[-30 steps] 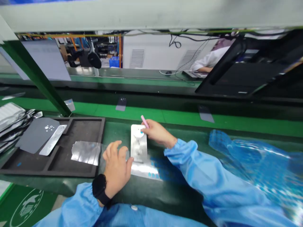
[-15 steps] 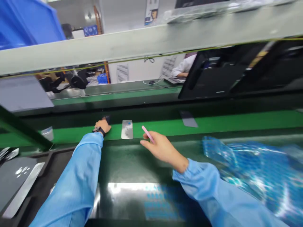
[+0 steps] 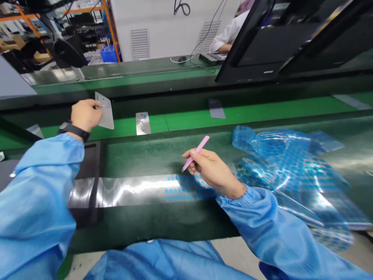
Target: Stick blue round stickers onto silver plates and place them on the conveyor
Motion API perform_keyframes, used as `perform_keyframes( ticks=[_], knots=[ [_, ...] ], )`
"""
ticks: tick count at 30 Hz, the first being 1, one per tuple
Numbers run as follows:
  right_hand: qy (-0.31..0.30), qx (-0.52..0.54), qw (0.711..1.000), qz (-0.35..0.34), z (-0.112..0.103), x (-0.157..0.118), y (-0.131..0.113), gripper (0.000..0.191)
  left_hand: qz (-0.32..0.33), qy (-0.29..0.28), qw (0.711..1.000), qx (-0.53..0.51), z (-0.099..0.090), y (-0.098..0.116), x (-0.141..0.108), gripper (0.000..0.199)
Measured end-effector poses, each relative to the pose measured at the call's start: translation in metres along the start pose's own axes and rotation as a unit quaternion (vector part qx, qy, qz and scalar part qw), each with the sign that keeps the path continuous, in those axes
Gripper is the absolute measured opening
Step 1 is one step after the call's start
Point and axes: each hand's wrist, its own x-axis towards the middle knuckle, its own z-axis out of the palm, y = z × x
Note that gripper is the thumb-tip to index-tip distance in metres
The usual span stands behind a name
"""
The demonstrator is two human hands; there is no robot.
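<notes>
My left hand (image 3: 84,116) is on the green conveyor belt (image 3: 186,118), shut on the edge of a thin grey plate (image 3: 105,111), which stands tilted under my fingers. To its right, a silver plate with a blue spot (image 3: 143,123) lies flat on the belt, apart from my hand. My right hand (image 3: 211,171) is above the green bench, shut on pink tweezers (image 3: 196,153). Just below it lies a shiny film strip with rows of blue dots (image 3: 140,189).
A crumpled blue-dotted plastic film (image 3: 288,171) lies at the right of the bench. Another grey plate (image 3: 216,108) lies farther along the belt. Black monitors (image 3: 291,42) stand above at upper right. Beyond the belt, a person in a white sleeve (image 3: 227,41) sits.
The view has swung left and up. My left hand has moved left along the belt with a grey plate in it. My right hand still holds the tweezers.
</notes>
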Motion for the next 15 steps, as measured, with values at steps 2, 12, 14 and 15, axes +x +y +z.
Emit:
perform_keyframes(
  ticks=[2,12,14,15],
  knots=[
    [-0.064,-0.015,0.997,0.030,0.004,-0.005,0.005,0.038,-0.053,-0.032,0.998,0.003,-0.031,0.010,-0.036,0.048],
    [-0.122,-0.029,0.988,0.090,0.035,-0.013,0.016,0.016,-0.144,-0.196,0.928,-0.283,0.013,0.040,-0.244,0.034],
    [-0.136,-0.045,0.985,0.094,0.039,-0.020,0.016,0.016,-0.169,-0.221,0.911,-0.303,0.025,0.039,-0.260,0.031],
    [-0.139,-0.056,0.984,0.095,0.040,-0.023,0.016,0.015,-0.173,-0.231,0.907,-0.306,0.027,0.038,-0.265,0.030]
  ],
)
